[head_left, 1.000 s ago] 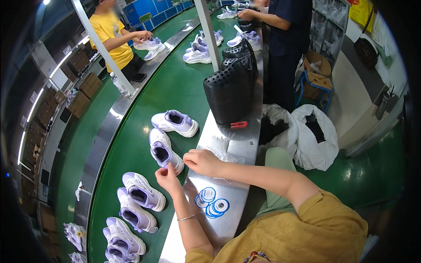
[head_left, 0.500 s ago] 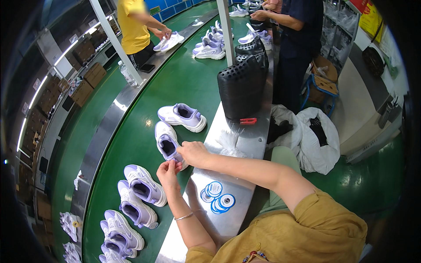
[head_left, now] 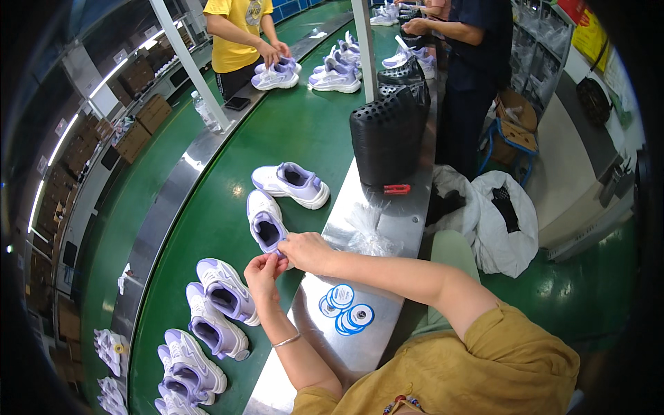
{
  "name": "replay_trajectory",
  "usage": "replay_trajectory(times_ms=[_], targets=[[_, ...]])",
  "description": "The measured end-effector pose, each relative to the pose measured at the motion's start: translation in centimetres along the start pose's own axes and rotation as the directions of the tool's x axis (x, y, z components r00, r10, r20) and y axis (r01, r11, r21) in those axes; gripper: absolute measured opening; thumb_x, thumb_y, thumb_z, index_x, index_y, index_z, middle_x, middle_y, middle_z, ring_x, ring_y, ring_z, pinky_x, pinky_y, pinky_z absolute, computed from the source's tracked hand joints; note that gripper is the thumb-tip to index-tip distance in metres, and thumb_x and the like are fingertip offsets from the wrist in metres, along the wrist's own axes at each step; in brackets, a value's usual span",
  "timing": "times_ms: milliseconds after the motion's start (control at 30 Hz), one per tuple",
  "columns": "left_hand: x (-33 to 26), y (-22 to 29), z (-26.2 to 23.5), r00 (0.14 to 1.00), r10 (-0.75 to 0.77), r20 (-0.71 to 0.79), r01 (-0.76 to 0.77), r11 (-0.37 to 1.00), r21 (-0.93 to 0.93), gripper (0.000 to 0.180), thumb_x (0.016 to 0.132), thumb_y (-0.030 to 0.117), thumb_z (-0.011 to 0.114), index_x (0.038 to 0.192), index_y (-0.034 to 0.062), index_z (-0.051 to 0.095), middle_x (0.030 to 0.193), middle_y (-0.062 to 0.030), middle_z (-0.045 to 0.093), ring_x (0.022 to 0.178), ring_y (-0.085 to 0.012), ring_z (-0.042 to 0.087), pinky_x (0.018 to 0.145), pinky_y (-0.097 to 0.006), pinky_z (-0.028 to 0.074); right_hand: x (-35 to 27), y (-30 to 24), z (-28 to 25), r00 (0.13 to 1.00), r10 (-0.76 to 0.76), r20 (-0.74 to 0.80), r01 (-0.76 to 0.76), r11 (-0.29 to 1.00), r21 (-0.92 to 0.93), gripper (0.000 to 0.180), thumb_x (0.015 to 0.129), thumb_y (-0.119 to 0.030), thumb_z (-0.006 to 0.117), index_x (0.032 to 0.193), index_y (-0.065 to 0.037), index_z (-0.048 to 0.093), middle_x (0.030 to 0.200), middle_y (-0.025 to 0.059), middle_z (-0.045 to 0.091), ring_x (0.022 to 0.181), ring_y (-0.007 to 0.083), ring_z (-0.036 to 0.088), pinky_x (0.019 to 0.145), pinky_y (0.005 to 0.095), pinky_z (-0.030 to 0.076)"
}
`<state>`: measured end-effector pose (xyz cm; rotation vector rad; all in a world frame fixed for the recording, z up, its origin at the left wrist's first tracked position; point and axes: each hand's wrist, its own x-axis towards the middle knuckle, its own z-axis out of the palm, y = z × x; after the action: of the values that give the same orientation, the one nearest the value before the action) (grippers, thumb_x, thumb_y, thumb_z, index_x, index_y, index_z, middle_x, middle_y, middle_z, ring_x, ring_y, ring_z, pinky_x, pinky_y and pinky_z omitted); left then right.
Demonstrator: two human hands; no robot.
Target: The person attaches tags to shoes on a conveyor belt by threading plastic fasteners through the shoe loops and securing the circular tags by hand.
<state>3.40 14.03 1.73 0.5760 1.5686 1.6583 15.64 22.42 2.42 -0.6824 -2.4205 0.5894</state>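
My left hand is closed in a pinch at the heel of a white and lavender sneaker. Fingertips of my right hand meet it there, also pinched, bent over the heel collar. Whatever lies between the fingers is too small to make out. The sneaker stands on the green belt, its toe pointing away from me. Its mate rests just beyond. Beside my right forearm, a bundle of thin clear plastic strands lies on the metal ledge, and round blue-and-white tags sit nearer me.
Several more sneakers line the belt at near left. A tall black perforated container and a small red tool stand on the ledge. White sacks are at right. Across the belt, a person in yellow handles shoes; another stands in dark clothes.
My two hands have drawn slightly closer together at the sneaker's heel. The person in yellow has lowered the shoes they were holding onto the belt edge. The whole view has shifted a little.
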Motion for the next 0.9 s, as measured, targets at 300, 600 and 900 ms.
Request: replay_trajectory(times_ms=[300,600,900], targets=[[0.2,1.1,-0.4,0.997,-0.058,-0.046,0.06,0.998,0.035,0.01,0.083,0.006,0.062,0.084,-0.002,0.056,0.073,-0.0066,0.061,0.06,-0.0126,0.061,0.049,-0.021,0.049,0.7,-0.2,1.1,0.999,0.033,0.013,-0.034,0.999,0.013,0.011,0.076,-0.016,0.059,0.079,-0.006,0.055,0.078,0.0121,0.061,0.071,0.033,0.062,0.061,0.0431,0.049],[1.4,2.4,-3.3,0.992,0.122,-0.032,-0.121,0.993,0.014,0.01,0.086,0.01,0.059,0.084,0.0031,0.051,0.075,-0.0048,0.059,0.059,-0.0104,0.057,0.046,-0.019,0.043,2.5,-1.8,1.4,0.985,0.172,0.033,-0.174,0.945,0.277,0.021,0.086,-0.018,0.048,0.101,-0.003,0.046,0.09,0.0195,0.062,0.083,0.039,0.059,0.07,0.0463,0.046],[2.1,4.0,-3.7,0.963,0.258,-0.077,-0.259,0.966,-0.009,0.012,0.09,0.011,0.053,0.086,0.0018,0.045,0.076,-0.0092,0.061,0.063,-0.0133,0.062,0.044,-0.019,0.044,4.1,-0.7,0.8,1.0,0.013,0.01,-0.014,0.993,0.114,0.012,0.082,-0.007,0.046,0.079,-0.001,0.056,0.079,0.0194,0.058,0.077,0.0377,0.06,0.067,0.046,0.048]])
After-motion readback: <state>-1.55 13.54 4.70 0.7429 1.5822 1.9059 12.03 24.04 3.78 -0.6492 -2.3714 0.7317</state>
